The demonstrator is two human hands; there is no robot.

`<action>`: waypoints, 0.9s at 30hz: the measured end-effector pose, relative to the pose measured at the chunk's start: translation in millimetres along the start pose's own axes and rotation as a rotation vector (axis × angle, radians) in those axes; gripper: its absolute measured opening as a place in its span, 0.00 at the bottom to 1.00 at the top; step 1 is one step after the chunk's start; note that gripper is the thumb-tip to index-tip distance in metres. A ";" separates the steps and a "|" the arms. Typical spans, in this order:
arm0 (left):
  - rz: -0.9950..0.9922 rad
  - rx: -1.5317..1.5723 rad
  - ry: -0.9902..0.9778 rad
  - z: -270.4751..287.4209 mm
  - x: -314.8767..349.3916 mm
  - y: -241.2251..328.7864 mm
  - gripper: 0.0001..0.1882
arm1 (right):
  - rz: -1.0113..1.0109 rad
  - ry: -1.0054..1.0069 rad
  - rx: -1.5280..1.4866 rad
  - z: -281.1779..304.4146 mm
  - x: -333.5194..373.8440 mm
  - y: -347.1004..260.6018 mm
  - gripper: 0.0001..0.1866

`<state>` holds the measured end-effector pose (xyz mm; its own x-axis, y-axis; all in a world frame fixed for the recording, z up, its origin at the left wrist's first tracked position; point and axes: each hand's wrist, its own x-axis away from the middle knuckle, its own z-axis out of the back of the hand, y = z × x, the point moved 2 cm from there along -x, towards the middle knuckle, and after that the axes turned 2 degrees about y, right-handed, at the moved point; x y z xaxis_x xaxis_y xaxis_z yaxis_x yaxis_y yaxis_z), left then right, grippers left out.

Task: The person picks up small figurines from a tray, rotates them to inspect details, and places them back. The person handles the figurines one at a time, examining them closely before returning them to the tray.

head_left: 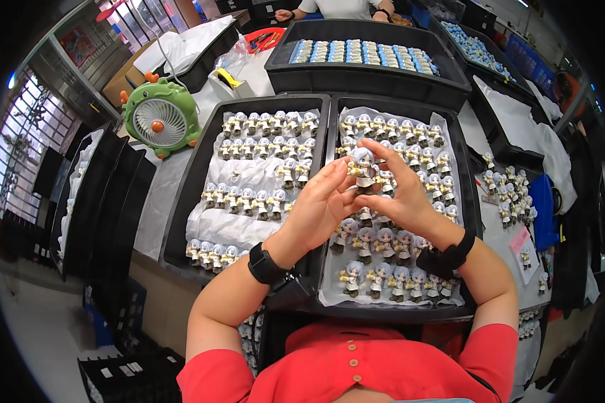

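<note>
Toy factory workbench — black trays (181, 201) of identical figurines (376, 238), stacked trays (107, 201), desk fan (160, 117)

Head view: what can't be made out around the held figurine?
- Figurine: lower body hidden by left hand and right hand fingers.
- Figurine's face: too small.
- Right tray: middle rows covered by both hands.
- Near tray edge: hidden by forearms and red shirt.

A: The lower body of the grey-haired figurine (364, 163) is covered by the left hand (318, 205) and right hand (402, 195); its details are too small to tell.

B: Agreed; a co-worker's hand (284, 14) is cut off by the top edge; the right tray (465, 174) is partly hidden under the forearms.
</note>
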<state>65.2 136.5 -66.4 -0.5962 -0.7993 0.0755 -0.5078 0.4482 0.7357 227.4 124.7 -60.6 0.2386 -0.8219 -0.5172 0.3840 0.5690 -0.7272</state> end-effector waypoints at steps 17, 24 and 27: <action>-0.012 -0.019 0.025 4.0 -2.9 -0.9 0.17 | -0.019 -0.042 -0.099 0.3 -0.8 3.4 0.39; -0.012 -0.006 0.009 5.1 -3.9 -1.2 0.18 | -0.029 -0.042 -0.066 1.7 -0.9 1.8 0.39; -0.031 -0.028 0.033 3.6 -3.1 -1.6 0.19 | -0.014 -0.021 -0.041 1.1 -0.9 3.4 0.39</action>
<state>65.7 139.7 -70.3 -0.5595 -0.8256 0.0736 -0.5078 0.4116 0.7568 229.5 127.4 -62.1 0.2522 -0.8299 -0.4976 0.3504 0.5576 -0.7525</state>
